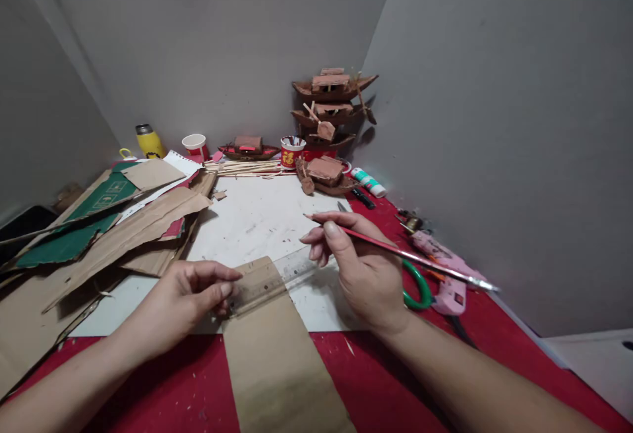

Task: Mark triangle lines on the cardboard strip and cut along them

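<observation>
A clear ruler (pixel 267 286) lies slantwise across a long strip of brown cardboard (pixel 281 367) in front of me. My left hand (pixel 195 294) pinches the ruler's left end, fingertips at the cardboard's left edge. In my right hand (pixel 363 268) is a red pencil (pixel 395 248), held between thumb and fingers, its tip pointing left and raised above the white board (pixel 237 215). The ruler's right end reaches close to my right fingers; whether they touch it I cannot tell. Green-handled scissors (pixel 419 288) lie partly hidden behind my right hand.
Cardboard scraps (pixel 128 229) are heaped at the left. Brown model boats (pixel 326 116) are stacked at the back, with another boat (pixel 326 174) in front. Thin sticks (pixel 242 167), a paper cup (pixel 293 153) and a yellow bottle (pixel 151 143) line the back. A pink glue gun (pixel 448 268) lies right.
</observation>
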`<move>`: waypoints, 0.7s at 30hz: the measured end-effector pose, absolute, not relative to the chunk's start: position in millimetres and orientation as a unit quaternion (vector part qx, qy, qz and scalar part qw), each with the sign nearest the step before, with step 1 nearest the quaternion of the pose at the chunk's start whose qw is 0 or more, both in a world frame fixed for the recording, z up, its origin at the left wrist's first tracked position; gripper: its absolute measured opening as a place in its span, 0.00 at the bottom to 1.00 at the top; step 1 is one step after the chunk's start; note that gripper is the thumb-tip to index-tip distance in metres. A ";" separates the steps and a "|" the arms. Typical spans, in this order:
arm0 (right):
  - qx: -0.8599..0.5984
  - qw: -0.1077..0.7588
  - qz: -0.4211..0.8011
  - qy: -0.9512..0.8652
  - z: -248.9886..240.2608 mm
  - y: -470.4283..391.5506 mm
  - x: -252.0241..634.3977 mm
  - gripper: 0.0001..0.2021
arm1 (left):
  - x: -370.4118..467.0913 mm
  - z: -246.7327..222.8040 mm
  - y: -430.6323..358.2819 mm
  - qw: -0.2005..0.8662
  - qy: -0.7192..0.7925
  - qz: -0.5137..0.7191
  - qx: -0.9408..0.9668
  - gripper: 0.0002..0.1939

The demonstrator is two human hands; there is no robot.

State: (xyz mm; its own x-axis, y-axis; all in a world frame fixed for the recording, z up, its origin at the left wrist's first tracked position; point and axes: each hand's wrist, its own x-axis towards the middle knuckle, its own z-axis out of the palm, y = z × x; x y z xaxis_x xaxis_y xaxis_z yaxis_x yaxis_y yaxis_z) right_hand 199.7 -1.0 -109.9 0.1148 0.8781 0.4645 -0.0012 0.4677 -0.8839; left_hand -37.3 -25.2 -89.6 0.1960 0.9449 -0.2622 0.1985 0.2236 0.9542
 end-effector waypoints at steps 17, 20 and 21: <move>-0.381 0.607 0.368 -0.593 -112.2 -1.6 199.2 0.11 | -60.0 -95.3 -25.6 0.525 0.567 0.276 0.571 0.18; -0.391 0.596 0.361 -0.601 -114.3 -0.6 199.3 0.12 | -64.3 -99.7 -22.0 0.541 0.555 0.262 0.575 0.19; -0.395 0.593 0.362 -0.601 -115.0 -0.4 199.3 0.12 | -65.3 -101.1 -20.9 0.545 0.552 0.260 0.576 0.19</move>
